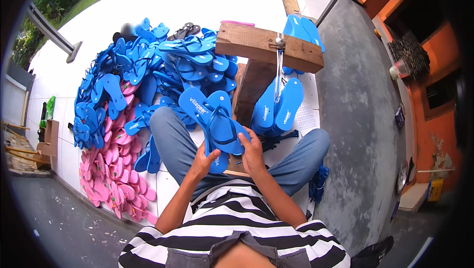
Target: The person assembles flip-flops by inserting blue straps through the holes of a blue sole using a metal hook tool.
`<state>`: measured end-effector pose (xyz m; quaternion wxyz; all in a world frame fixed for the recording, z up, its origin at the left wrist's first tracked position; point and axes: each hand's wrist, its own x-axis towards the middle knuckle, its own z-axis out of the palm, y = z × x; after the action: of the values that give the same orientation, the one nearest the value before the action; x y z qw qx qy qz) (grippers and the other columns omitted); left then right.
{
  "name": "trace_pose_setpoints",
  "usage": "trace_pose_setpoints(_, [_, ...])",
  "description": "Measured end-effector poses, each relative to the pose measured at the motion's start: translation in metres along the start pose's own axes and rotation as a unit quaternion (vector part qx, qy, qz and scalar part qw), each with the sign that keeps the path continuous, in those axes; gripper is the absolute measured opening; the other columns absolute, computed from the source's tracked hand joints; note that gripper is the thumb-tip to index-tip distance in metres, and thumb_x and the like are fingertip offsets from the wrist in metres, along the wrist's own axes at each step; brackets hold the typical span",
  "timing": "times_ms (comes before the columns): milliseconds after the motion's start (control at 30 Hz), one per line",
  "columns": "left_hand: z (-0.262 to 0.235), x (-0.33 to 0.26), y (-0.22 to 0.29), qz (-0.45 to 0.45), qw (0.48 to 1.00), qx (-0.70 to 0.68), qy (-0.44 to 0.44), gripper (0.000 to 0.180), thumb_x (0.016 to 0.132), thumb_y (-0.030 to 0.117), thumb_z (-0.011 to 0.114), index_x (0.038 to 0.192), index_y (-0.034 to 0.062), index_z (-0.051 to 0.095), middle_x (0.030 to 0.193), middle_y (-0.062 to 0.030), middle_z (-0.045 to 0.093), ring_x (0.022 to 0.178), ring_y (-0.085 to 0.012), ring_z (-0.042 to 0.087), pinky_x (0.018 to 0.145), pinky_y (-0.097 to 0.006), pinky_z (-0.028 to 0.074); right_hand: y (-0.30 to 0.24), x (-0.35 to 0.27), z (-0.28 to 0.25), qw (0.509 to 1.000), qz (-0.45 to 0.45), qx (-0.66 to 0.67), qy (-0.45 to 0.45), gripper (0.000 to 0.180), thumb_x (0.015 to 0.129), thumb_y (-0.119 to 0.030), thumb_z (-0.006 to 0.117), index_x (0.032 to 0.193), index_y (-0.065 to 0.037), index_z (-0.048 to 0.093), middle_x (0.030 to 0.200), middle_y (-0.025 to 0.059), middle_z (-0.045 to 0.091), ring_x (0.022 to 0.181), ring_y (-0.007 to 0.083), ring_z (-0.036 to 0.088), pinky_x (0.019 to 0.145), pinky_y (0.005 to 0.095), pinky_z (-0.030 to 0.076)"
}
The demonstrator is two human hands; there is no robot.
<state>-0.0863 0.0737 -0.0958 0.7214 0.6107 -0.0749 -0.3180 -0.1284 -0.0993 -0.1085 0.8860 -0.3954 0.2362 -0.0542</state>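
Between my knees I hold a pair of blue flip-flops (224, 128), laid across each other with a dark blue strap showing on the upper one. My left hand (202, 162) grips the lower left part, its thumb on the edge. On the right side, my right hand (252, 152) is closed around the edge of the upper flip-flop. Just beyond them stands a wooden stand (254, 87) topped by a thick wooden beam (242, 43). A thin metal tool (279, 68) hangs from a bolt on the beam.
Blue soles (282, 112) are stacked right of the stand, more blue soles (296, 28) behind it. A large heap of blue flip-flops (185, 60) and a pile of pink flip-flops (118, 174) lie left. Dark blue straps (319, 183) lie by my right knee.
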Motion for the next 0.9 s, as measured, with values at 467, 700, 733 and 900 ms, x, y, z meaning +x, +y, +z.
trace_pose_setpoints(467, [-0.02, 0.038, 0.007, 0.035, 0.989, -0.001, 0.143, 0.057, 0.088, 0.039, 0.072, 0.127, 0.0012, 0.055, 0.112, -0.0077, 0.064, 0.098, -0.0153, 0.063, 0.088, -0.031, 0.051, 0.016, 0.009, 0.036, 0.976, -0.12, -0.175, -0.047, 0.054, 0.101, -0.022, 0.056, 0.147, -0.005, 0.033, 0.135, 0.0137, 0.047, 0.121, 0.0197, 0.048, 0.106, 0.034, 0.038])
trace_pose_setpoints(700, [-0.063, 0.128, 0.034, 0.232, 0.909, -0.189, 0.292, 0.063, 0.088, 0.04, 0.073, 0.137, 0.0119, 0.045, 0.132, -0.0078, 0.054, 0.115, -0.0205, 0.056, 0.096, -0.039, 0.045, 0.027, 0.011, -0.009, 0.969, -0.121, -0.211, 0.029, 0.041, 0.101, -0.026, 0.056, 0.136, -0.007, 0.044, 0.122, 0.006, 0.053, 0.111, 0.0116, 0.052, 0.087, 0.0252, 0.045])
trace_pose_setpoints(733, [-0.07, 0.138, 0.033, 0.186, 0.902, -0.213, 0.327, 0.072, 0.084, 0.045, 0.075, 0.14, 0.0147, 0.041, 0.135, -0.009, 0.051, 0.121, -0.0218, 0.052, 0.101, -0.043, 0.039, 0.025, 0.008, -0.016, 0.97, -0.109, -0.211, 0.046, 0.039, 0.101, -0.025, 0.056, 0.134, -0.007, 0.046, 0.121, 0.0056, 0.055, 0.109, 0.0109, 0.053, 0.084, 0.0246, 0.046])
trace_pose_setpoints(900, [-0.11, 0.163, -0.049, -0.021, 0.893, -0.225, 0.389, 0.095, 0.079, 0.052, 0.076, 0.15, 0.0209, 0.019, 0.15, -0.0126, 0.033, 0.133, -0.0303, 0.037, 0.099, -0.048, 0.033, 0.022, 0.019, -0.057, 0.973, -0.079, -0.2, 0.088, 0.028, 0.101, -0.026, 0.056, 0.12, -0.006, 0.057, 0.105, 0.0028, 0.064, 0.093, 0.009, 0.06, 0.077, 0.0236, 0.047])
